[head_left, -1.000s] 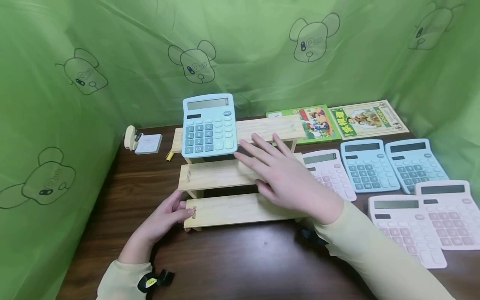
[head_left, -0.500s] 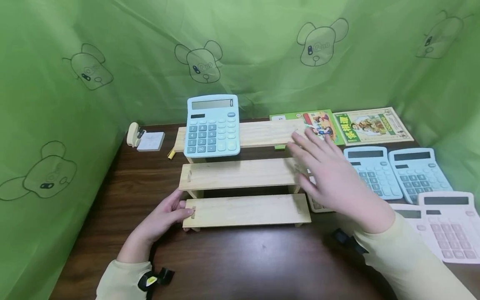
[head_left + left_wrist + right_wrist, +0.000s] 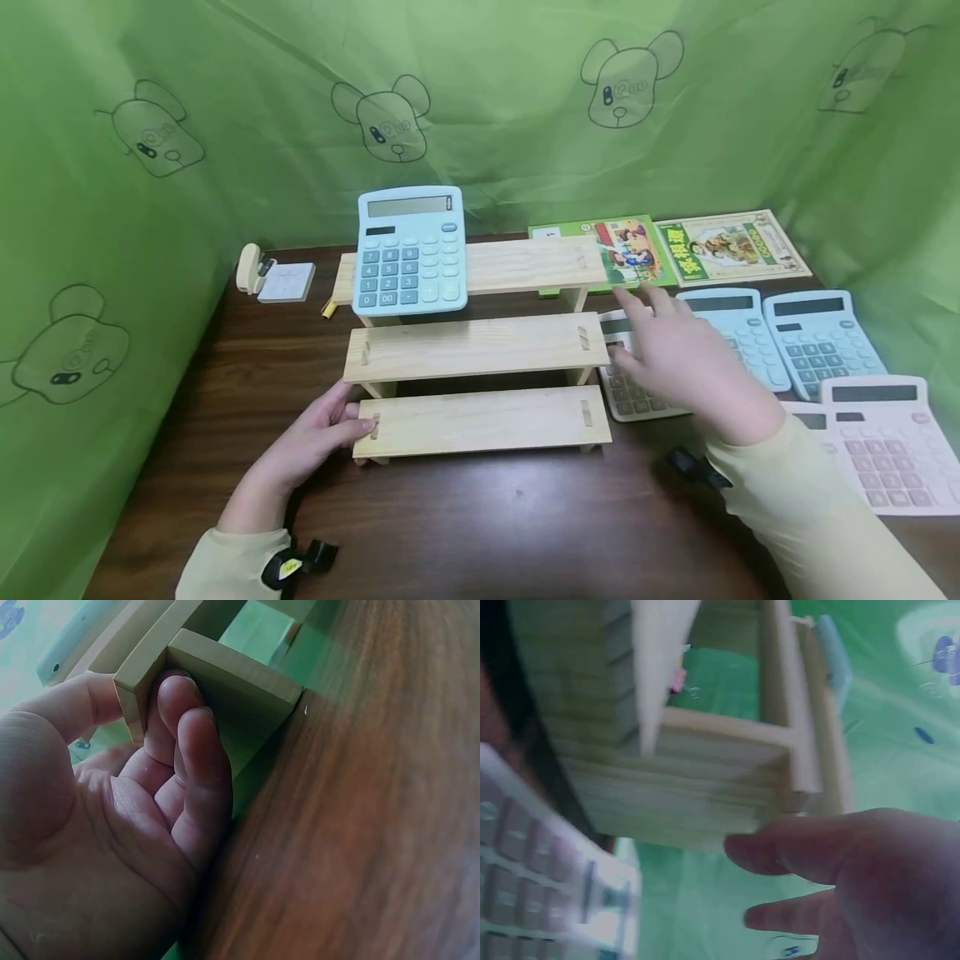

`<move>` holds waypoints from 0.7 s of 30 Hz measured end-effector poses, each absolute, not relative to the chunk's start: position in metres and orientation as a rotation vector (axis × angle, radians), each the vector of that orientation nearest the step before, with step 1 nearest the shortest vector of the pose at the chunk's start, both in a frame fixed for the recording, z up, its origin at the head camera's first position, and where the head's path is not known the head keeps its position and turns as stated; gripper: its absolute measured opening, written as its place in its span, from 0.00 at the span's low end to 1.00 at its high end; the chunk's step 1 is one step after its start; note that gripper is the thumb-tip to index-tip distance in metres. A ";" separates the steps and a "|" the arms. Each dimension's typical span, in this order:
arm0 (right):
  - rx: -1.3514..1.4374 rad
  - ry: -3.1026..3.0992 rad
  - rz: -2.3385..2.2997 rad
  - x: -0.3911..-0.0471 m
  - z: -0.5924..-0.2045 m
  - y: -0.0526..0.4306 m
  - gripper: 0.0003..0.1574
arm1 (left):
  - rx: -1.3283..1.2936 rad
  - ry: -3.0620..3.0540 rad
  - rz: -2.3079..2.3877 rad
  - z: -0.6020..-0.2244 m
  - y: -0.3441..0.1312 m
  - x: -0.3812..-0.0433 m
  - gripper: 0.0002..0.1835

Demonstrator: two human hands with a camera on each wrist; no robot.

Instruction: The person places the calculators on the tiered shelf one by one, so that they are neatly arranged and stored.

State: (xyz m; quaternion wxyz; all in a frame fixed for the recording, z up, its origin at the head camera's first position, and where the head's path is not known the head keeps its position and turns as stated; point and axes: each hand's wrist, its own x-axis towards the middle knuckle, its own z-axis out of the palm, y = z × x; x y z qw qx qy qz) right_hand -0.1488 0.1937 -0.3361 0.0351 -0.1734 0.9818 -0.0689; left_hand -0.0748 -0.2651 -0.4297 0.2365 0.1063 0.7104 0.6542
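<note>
A three-step wooden rack (image 3: 480, 421) stands on the dark table, with a light-blue calculator (image 3: 411, 250) leaning at the left of its top step. My left hand (image 3: 318, 433) grips the left end of the lowest step. In the left wrist view, the left thumb (image 3: 82, 705) lies on the board's upper side, and fingers curl beneath it. Just right of the rack, my right hand (image 3: 686, 358) hovers with loosely bent fingers over a pink calculator (image 3: 626, 400), partly covering it. Nothing is between the right fingers in the right wrist view, where calculator keys (image 3: 525, 855) show below.
Two blue calculators, one of them (image 3: 821, 350) near the green curtain (image 3: 510, 108), lie to the right. Overlapping pink calculators (image 3: 888, 450) lie nearer. Behind are a green picture book (image 3: 637, 250) and a cream one (image 3: 735, 246). A notepad (image 3: 287, 282) and cream stapler-like object (image 3: 249, 268) sit back left.
My right hand has moved right, from over the rack's steps to above the pink calculator, its fingers now more bent. The left hand keeps its grip on the lowest step.
</note>
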 end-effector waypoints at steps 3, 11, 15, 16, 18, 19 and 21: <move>-0.500 2.950 -0.150 -0.154 -0.347 0.192 0.52 | 0.318 1.934 1.808 -0.429 -0.266 -0.073 0.39; -0.509 2.905 -0.049 -0.158 -0.363 0.191 0.56 | 0.300 1.953 1.805 -0.429 -0.265 -0.073 0.37; -0.519 2.907 -0.035 -0.159 -0.368 0.190 0.56 | 0.299 1.971 1.793 -0.430 -0.265 -0.074 0.37; -0.524 2.909 -0.030 -0.159 -0.369 0.190 0.56 | 0.294 1.975 1.788 -0.430 -0.265 -0.074 0.37; -0.528 2.914 -0.021 -0.160 -0.372 0.190 0.56 | 0.285 1.985 1.778 -0.431 -0.265 -0.074 0.37; -0.531 2.914 -0.017 -0.160 -0.374 0.191 0.57 | 0.282 1.989 1.774 -0.431 -0.265 -0.074 0.36; -0.541 2.916 -0.024 -0.161 -0.376 0.191 0.56 | 0.278 1.992 1.769 -0.431 -0.265 -0.073 0.35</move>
